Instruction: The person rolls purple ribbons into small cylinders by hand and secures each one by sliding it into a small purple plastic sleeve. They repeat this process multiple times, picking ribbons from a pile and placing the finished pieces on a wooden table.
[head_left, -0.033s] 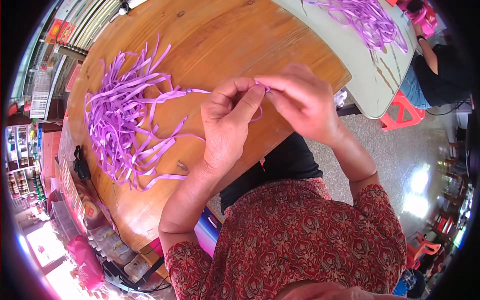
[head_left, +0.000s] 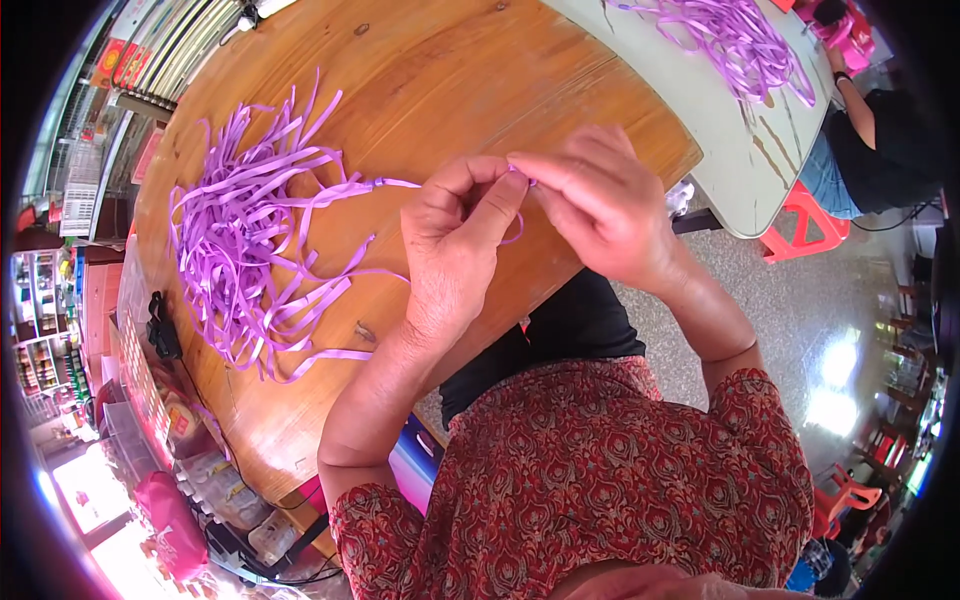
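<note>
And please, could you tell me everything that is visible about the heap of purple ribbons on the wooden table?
The heap of purple ribbons lies loosely tangled on the left part of the wooden table. Its strands are narrow, flat and slightly shiny, like satin. They loop over each other, with several loose ends pointing away from the person. On the right side, two strands carry small darker purple bits, and strands stretch toward the left hand; where they end is hidden.

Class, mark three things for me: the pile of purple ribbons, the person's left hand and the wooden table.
Purple ribbons (head_left: 235, 235): head view, on the dense middle of the pile.
Left hand (head_left: 453, 243): head view, on the middle of the hand.
Wooden table (head_left: 460, 85): head view, on bare wood beyond the hands.
</note>
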